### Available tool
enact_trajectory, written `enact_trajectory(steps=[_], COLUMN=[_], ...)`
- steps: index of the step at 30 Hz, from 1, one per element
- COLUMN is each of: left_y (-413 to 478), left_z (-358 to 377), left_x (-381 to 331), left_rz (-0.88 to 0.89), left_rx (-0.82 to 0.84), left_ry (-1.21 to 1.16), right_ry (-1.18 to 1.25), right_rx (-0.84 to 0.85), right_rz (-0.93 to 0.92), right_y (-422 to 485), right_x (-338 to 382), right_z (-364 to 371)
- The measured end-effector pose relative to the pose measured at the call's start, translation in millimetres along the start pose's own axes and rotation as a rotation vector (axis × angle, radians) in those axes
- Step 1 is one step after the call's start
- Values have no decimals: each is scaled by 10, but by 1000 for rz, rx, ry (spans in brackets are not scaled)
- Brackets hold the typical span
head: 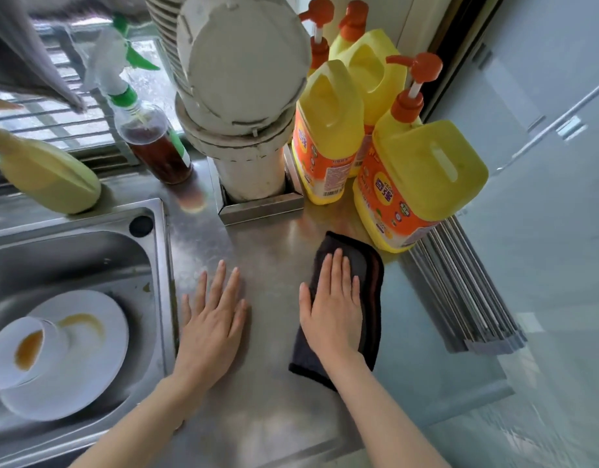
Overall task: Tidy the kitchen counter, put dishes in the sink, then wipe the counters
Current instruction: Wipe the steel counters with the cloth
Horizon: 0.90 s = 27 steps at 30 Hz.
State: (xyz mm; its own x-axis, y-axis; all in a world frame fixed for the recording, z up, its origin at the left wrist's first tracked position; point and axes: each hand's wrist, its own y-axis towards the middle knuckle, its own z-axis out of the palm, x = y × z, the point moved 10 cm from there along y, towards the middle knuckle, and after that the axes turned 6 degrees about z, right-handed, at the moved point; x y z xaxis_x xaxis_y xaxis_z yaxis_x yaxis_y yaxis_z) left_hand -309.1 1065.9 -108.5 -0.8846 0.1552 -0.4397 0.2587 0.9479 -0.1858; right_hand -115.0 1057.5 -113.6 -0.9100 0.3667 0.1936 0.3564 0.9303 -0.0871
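Observation:
My right hand (333, 305) lies flat, fingers together, pressing on a dark folded cloth (370, 265) on the steel counter (267, 244). My left hand (212, 319) rests flat with fingers spread on the bare counter beside the sink (152, 265), holding nothing. In the sink lies a white plate (88, 359) with an orange-brown stain, and a white cup (17, 352) with orange residue lies tipped on the plate.
Three yellow pump bottles of detergent (416, 177) stand at the back right, just beyond the cloth. A thick white pipe (244, 96) rises at the back. A spray bottle (149, 136) with brown liquid and a yellow-green bottle (48, 177) stand behind the sink. A rolled rack (460, 292) lies along the right edge.

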Motion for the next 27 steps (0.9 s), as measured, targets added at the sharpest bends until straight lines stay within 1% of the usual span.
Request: enact_trajectory(steps=[1,3,5,6,7,8,11,13,14,15,19,21,22,23,24,25,27], left_y=[-97,-324,-563,-672,-770,-850,-927,-939,-946,-955,-964,-956,-957,-958,-958,-961,-963], left_z=[-122,-288,-352,-349,-332,-304,-279,-293,-296,-295,-331,-345,-345,-348,-355,-362,-364], left_x=[56,224,455,589,718,830,922,906,899,887,850,829,823,821,827,833,843], left_rz=[-6,-36,-87,-118,-152,-185,-237,-301,-319,-317,-300,-295,-293,-292,-291,-294,-297], left_rx=[-77,-197,-254,-260,-254,-241,-233,-233,-228,-223,-201,-205,-206,-211,-217,-221,-227], left_ry=[-3,-8,-5,-2,-6,-20,-59,-64,-64,-69,-93,-88,-88,-88,-88,-89,-88], right_ry=[3,-22,-53,-60,-65,-68,-69,-54,-55,-57,-59,-78,-105,-130,-143,-143,-133], right_rx=[25,102,143,145,139,131,56,46,56,67,163,193,200,189,162,149,148], right_rz=[-71,-281,-445,-476,-467,-405,-136,-54,-68,-121,-526,-699,-753,-774,-751,-684,-482], right_y=[-121,-330,-322,-224,-76,108,553,591,530,417,-333,-455,-406,-300,-151,24,317], right_x=[157,417,483,455,409,350,239,331,440,589,1150,1169,1133,1081,1017,939,785], right_z=[54,182,221,211,189,167,48,56,85,132,328,357,371,368,343,311,269])
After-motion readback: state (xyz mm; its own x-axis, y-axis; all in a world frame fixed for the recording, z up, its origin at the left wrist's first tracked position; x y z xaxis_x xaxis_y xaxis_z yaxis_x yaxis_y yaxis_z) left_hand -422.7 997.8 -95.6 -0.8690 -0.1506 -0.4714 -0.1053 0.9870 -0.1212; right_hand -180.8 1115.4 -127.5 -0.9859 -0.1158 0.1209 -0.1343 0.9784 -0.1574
